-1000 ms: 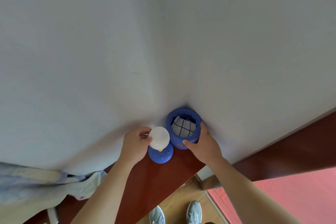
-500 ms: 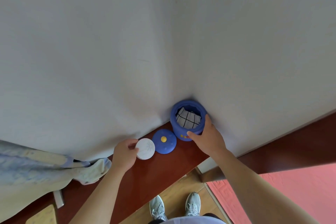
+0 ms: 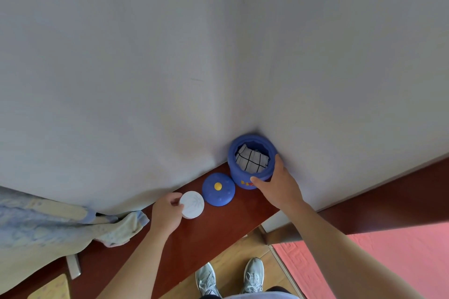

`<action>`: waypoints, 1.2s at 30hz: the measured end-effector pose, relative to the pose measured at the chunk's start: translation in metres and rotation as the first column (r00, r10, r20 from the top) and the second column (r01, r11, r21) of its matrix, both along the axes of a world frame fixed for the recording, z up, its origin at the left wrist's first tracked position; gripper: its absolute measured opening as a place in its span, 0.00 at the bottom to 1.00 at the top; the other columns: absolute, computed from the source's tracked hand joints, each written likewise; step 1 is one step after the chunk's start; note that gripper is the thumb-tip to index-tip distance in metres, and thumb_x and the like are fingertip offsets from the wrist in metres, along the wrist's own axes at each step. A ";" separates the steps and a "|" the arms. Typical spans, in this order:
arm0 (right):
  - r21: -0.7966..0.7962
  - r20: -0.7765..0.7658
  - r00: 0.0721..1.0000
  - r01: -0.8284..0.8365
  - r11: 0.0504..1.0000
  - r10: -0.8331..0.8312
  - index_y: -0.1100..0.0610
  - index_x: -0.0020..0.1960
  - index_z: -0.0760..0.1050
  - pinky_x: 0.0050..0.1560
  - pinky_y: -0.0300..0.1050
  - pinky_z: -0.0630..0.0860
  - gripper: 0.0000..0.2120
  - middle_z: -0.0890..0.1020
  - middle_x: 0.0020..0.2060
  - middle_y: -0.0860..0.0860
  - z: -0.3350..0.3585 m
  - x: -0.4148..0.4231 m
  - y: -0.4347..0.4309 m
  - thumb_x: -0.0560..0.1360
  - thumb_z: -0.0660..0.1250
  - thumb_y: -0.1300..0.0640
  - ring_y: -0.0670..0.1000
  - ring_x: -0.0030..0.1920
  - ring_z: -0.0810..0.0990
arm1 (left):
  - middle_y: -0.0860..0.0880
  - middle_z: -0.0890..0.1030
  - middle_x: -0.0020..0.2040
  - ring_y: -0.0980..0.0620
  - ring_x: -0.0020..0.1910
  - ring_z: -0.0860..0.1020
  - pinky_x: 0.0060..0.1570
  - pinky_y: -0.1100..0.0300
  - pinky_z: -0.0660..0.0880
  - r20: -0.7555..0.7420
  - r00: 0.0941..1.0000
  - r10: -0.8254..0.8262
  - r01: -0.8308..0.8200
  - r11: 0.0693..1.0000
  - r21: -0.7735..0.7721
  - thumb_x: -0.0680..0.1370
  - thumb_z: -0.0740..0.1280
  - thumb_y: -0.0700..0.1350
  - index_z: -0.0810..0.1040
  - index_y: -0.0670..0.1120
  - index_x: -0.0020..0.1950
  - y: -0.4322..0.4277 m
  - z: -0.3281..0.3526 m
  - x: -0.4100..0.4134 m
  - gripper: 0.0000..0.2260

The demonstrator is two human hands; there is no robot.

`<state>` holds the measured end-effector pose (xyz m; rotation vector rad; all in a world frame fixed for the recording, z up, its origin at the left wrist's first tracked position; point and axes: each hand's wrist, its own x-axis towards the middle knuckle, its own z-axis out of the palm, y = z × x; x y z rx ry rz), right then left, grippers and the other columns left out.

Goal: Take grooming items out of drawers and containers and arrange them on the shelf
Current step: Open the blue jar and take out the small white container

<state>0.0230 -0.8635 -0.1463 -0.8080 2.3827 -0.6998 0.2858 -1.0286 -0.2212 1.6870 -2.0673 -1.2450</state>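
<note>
Head view: the left hand (image 3: 167, 213) is pinching the white tin (image 3: 192, 204) on the shelf (image 3: 206, 238), at the lid's (image 3: 218, 189) eight o'clock, probably lining things up; the right hand (image 3: 279, 187) is gripping the jar (image 3: 251, 160), likely steadying it.

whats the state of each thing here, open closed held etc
jar, open, checked cloth inside, right hand grips it
lid, off, knob up on shelf beside jar
white tin, looks closed, left hand holds its edge
towel, crumpled on shelf at left
</note>
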 end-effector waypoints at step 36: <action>-0.034 0.025 0.999 0.022 0.999 -0.021 0.52 0.80 0.45 0.64 0.48 0.72 0.49 0.65 0.74 0.53 -0.002 -0.001 -0.001 0.72 0.71 0.40 0.54 0.70 0.70 | 0.52 0.82 0.48 0.51 0.49 0.80 0.52 0.55 0.77 -0.016 0.998 -0.057 0.057 0.998 -0.028 0.76 0.67 0.35 0.81 0.45 0.57 0.000 -0.027 0.007 0.12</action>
